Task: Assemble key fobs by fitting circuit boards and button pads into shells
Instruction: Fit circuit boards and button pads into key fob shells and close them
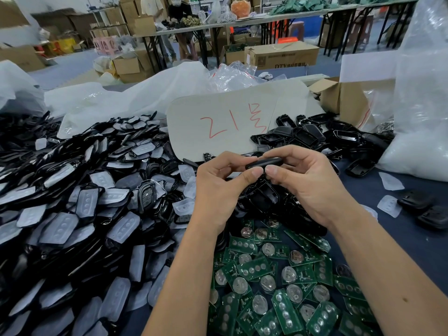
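Note:
A black key fob shell (265, 163) is held edge-on above the table between both hands. My left hand (218, 187) pinches its left end with thumb and fingers. My right hand (308, 187) grips its right end, thumb underneath and fingers curled over the top. Below the hands lies a heap of green circuit boards (278, 282) with round metal battery clips. A large pile of black shells with translucent button pads (80, 214) fills the left side. Empty black shells (312, 137) lie in a heap at the back right.
A cardboard sheet (230, 122) with red writing lies behind the hands. An open carton (344, 98) and big clear plastic bags (421, 105) stand at the right. Loose pads (389, 206) and shells (434, 215) lie on the dark tablecloth at the right. A person stands in the far background.

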Motion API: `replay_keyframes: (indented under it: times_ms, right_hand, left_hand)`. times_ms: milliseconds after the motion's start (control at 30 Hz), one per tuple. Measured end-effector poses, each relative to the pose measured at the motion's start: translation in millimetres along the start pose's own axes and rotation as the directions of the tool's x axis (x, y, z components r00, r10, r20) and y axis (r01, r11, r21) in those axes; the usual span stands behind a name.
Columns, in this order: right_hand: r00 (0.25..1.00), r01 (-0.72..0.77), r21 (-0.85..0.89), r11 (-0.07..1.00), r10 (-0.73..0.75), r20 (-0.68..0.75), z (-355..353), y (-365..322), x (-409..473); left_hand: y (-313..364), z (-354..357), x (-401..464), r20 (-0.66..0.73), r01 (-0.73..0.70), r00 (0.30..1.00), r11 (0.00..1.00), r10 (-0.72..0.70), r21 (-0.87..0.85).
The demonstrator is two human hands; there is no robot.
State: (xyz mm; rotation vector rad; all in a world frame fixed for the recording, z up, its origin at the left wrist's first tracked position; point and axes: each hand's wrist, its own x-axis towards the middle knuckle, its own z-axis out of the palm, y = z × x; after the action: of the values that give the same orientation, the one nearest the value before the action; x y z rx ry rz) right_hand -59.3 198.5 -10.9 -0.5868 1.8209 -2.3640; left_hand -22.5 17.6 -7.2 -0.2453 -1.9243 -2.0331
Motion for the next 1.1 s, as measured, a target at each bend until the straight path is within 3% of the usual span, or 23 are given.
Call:
replay_keyframes:
  times_ms: [800, 967, 1100]
  right_hand:
    - [0.997, 0.075, -0.097, 0.992, -0.075, 0.007, 1.9, -5.7, -2.8]
    - [0.989, 0.128, -0.368, 0.921, -0.148, -0.027, 4.6, -0.4, -0.5]
    - [0.985, 0.149, -0.478, 0.866, -0.175, -0.009, 4.9, 2.6, -0.8]
  left_hand:
    - [-3.6, -1.5, 0.8, 0.047, 0.011, 0.999, 1.000, -0.011, -0.002]
    - [-6.0, -2.2, 0.6, 0.017, -0.002, 1.000, 0.987, -0.001, 0.159]
    - [-8.6, -0.9, -0.5, 0.010, -0.033, 0.999, 0.961, 0.031, 0.274]
